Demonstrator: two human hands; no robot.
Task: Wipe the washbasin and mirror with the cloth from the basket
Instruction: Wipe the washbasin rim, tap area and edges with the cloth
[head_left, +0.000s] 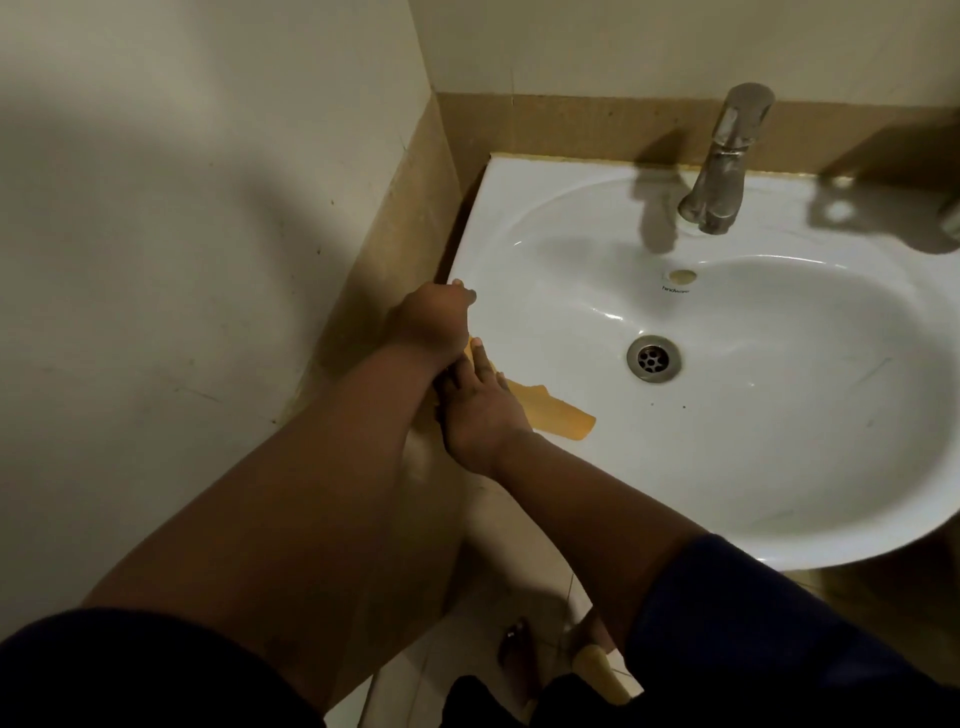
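Cloth (561, 415) lies under flat right hand (480, 415); left hand (428, 319) grips washbasin (498, 208).

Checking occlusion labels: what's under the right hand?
The orange cloth, lying on the washbasin rim. Its end sticks out toward the drain; the rest is hidden by the right hand.

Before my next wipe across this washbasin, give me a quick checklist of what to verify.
1. Orange cloth under right hand on the washbasin left rim: ok.
2. Left hand at the rim's edge, off the wiping path: ok.
3. Bowl around drain free of objects: ok.
4. Faucet not running: ok.
5. Mirror reachable: cannot tell, out of view.
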